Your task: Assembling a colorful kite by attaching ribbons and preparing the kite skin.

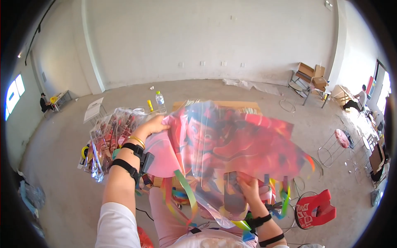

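Observation:
In front of me hangs a large, thin kite [248, 149], red and pink with a printed cartoon figure. Rainbow ribbons [187, 188] trail from its lower edges. My left hand [155, 125] is closed on its upper left edge. Lower down, to the right of the middle, my right hand [249, 187] pinches the kite near its bottom edge, with the fingertips partly hidden by the film. A heap of similar printed kites in clear film [118, 128] lies left of my left forearm. Most of the work surface is hidden behind the kite.
Behind the kite stand a water bottle [160, 100] and a yellow tube [149, 106] beside a cardboard surface [244, 105]. A red bag [316, 210] is at the lower right, near a round-seated stool [342, 138]. Other people sit far left and far right.

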### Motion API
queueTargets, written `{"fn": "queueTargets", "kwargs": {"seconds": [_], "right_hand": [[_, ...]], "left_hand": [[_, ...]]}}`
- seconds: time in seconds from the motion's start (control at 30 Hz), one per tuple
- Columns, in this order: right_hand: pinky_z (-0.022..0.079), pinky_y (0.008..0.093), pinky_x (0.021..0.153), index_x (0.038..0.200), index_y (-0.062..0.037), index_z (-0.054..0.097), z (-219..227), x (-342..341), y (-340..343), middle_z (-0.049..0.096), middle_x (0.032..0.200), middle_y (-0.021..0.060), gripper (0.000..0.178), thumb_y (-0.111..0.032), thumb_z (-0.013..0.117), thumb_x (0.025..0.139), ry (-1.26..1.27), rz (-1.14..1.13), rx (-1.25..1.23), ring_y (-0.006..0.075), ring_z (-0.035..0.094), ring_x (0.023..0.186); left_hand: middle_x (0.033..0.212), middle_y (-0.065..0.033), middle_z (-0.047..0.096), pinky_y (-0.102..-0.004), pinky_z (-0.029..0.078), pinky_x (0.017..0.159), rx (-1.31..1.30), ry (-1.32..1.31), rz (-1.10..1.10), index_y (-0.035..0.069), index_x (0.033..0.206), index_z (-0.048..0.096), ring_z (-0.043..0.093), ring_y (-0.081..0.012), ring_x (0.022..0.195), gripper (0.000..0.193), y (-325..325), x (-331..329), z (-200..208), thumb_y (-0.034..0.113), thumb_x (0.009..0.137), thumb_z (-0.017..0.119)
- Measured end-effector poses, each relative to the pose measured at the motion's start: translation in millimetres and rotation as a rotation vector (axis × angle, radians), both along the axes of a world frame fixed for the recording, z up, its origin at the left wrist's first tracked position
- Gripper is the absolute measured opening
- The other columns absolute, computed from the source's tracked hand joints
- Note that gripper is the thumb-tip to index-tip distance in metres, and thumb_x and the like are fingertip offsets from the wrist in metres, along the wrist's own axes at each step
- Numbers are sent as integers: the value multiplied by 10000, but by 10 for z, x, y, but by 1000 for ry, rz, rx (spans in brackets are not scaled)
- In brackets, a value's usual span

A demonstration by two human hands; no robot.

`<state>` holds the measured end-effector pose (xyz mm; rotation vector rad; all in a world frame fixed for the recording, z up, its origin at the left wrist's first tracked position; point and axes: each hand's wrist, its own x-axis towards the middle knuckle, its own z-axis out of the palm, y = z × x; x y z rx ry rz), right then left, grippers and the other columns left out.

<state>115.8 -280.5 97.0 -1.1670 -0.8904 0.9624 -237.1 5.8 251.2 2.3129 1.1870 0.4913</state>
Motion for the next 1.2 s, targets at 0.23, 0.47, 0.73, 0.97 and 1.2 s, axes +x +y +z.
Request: {"fn": "queueTargets", "kwargs": {"seconds": [0.23, 0.47, 0.73, 0.97, 1.2], "right_hand": [[496, 256, 786, 1324, -25, 379, -777, -273, 517, 545, 1194, 90, 554, 80, 565, 813, 121, 78, -72, 145, 571, 1013], [449, 287, 904, 1294, -16, 415, -1275, -104, 715, 518, 1227, 85, 521, 89, 557, 804, 203, 16, -225, 188, 521, 1120], [475, 256, 828, 1041, -19, 488, -1198, -3, 525, 537, 1078, 54, 250, 41, 595, 823, 174, -75, -304, 153, 540, 1029], [466, 239, 753, 1045, -6, 523, -1300, 162, 474, 581, 945, 36, 288, -27, 671, 798, -150, -123, -492, 133, 572, 889], [487, 280, 684, 1026, 11, 561, -1107, 448, 266, 619, 870, 64, 318, -73, 700, 753, -294, 12, -511, 146, 592, 788]], "left_hand": [[1354, -223, 469, -351, 349, 1027, -274, 189, 231, 44, 1381, 393, 453, -288, 1241, 663, 390, -192, -1247, 137, 798, 694], [1193, -289, 567, -382, 427, 938, -336, 182, 219, -33, 1290, 471, 562, -372, 1115, 638, 760, -309, -1909, 211, 761, 733], [1206, -271, 563, -370, 424, 950, -346, 275, 230, -59, 1218, 520, 543, -348, 1148, 676, 795, -531, -2279, 278, 694, 781], [1193, -252, 558, -404, 425, 932, -273, 291, 348, -24, 1223, 474, 535, -356, 1136, 726, 322, -234, -2098, 312, 663, 792], [1343, -199, 413, -504, 294, 1036, 284, 192, 237, 45, 1253, 451, 367, -395, 1255, 628, -585, 246, -2028, 298, 746, 720]]}}
